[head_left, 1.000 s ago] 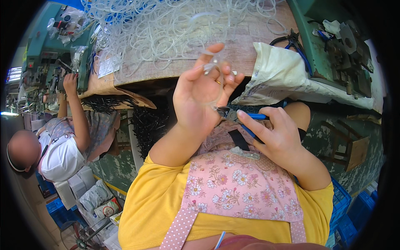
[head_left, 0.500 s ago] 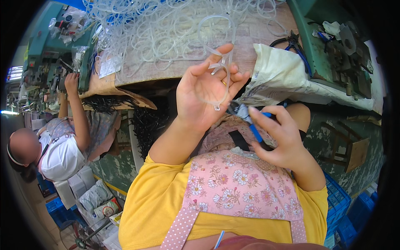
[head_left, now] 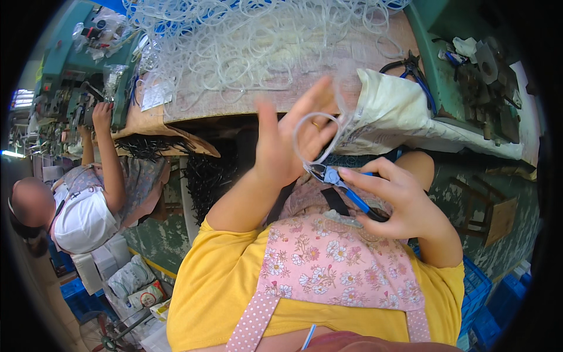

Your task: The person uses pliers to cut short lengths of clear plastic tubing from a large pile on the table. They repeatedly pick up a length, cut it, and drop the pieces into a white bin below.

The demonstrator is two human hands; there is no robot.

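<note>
My right hand [head_left: 399, 196] is wrapped round the blue handles of a pair of cutting pliers [head_left: 332, 176]. Its jaws meet the lower end of a clear plastic tube loop [head_left: 298, 141], at a small fitting. The loop runs in front of my left hand [head_left: 287, 138], which is raised with palm up, thumb apart and fingers stretched out. A ring shows on one of its fingers. Motion blurs the fingertips and the tube's upper strand, so whether the fingers touch it is hard to see.
Many clear tube loops [head_left: 234, 47] are heaped on the worktable [head_left: 270, 97]. More pliers [head_left: 413, 76] lie by a white cloth sack [head_left: 390, 105]. A green machine [head_left: 475, 88] stands at right. At left, another person [head_left: 88, 205] works at a bench; black strips [head_left: 202, 188] hang below the table.
The pliers moved left and up, and their jaws now meet the loop's fitting. My left fingers have straightened and spread, and the loop has shifted toward the pliers.
</note>
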